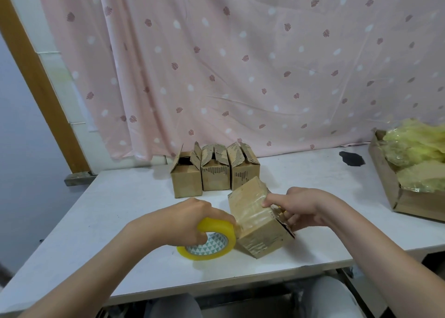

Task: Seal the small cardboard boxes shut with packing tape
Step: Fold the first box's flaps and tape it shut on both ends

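- Right now the left hand [190,217] grips the yellow roll of clear packing tape [208,239], fingers curled over its top rim and thumb hooked into the patterned core; the roll rests on the white counter [115,211], near and left of centre.
- Just right of the roll, touching or nearly so, sits the small brown cardboard box being sealed [256,215], tipped on an edge and tilted toward the far right. A glossy strip of tape already runs across its upper face down toward the roll.
- The right hand [305,208] holds the box from its right side, index finger stretched onto the taped face and the other fingers curled round the ragged right end.
- Judged from this, the step in hand is drawing tape off the roll and laying it over the box seam.
- To do it well, the left hand should keep the strip taut and low, so that it lands flat and straight along the seam without wrinkles.
- The right hand should steady the box firmly and then rub the tape down from the middle outward, carrying it over the edge onto the side.
- A slack strip would likely fold onto itself, and the tilted box could slip.
- Three more small open-flapped cardboard boxes [214,173] stand in a row at the far side, not yet sealed.
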`<state>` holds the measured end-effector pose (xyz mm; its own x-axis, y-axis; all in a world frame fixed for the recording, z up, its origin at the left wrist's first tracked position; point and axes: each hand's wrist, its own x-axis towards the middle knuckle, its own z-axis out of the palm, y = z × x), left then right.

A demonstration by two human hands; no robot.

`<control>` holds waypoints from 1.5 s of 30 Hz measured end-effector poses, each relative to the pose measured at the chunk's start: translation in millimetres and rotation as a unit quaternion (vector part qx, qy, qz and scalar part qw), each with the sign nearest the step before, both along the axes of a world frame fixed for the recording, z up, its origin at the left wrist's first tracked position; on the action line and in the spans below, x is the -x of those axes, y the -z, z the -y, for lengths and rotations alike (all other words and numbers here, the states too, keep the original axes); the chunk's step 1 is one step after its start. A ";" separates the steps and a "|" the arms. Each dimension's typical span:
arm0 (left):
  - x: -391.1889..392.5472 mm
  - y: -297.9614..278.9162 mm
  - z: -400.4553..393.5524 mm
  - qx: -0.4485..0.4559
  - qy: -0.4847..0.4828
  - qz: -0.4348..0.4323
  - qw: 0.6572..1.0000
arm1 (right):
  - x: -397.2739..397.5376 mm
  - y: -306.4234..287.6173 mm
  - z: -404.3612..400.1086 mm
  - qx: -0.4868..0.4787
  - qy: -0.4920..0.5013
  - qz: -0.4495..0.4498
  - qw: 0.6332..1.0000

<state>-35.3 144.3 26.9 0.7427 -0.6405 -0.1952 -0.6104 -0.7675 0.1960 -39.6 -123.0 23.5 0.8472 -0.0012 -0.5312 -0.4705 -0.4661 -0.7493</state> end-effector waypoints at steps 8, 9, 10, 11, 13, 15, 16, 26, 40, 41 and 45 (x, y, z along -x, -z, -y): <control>3.4 3.3 10.9 0.003 0.019 0.012 1.000 | 6.5 -33.2 -25.3 0.332 -0.056 0.130 0.933; 3.6 3.6 12.4 0.003 0.021 0.014 1.000 | 6.3 -33.0 -28.5 0.348 -0.059 0.133 0.926; 3.6 3.7 13.6 0.004 0.023 0.016 1.000 | 6.7 -32.0 -30.4 0.361 -0.060 0.130 0.922; 3.5 3.7 14.5 0.007 0.024 0.016 1.000 | 7.5 -31.2 -31.0 0.367 -0.059 0.126 0.920; 4.3 2.4 16.3 0.011 0.028 0.018 0.999 | 10.6 -32.6 -29.9 0.357 -0.056 0.118 0.925; 4.6 1.1 18.1 0.008 0.033 0.022 0.999 | 14.4 -36.5 -30.1 0.324 -0.055 0.118 0.937; 4.7 0.5 18.9 0.005 0.035 0.024 0.999 | 16.5 -38.5 -32.1 0.315 -0.061 0.114 0.940; 8.4 -7.5 7.8 0.045 -0.001 0.005 0.999 | 9.2 -34.1 -47.8 0.395 -0.087 0.083 0.911; 1.5 -3.9 -3.1 0.054 -0.011 0.008 0.998 | 4.0 -8.0 -23.0 0.113 -0.003 0.002 0.994; -0.1 -4.0 -3.4 0.040 -0.013 0.008 0.999 | 3.5 -8.3 -22.5 0.109 -0.002 0.000 0.994; -1.7 -1.2 -4.6 -0.017 -0.012 -0.001 1.000 | 1.8 -6.5 -21.9 0.114 -0.005 0.002 0.993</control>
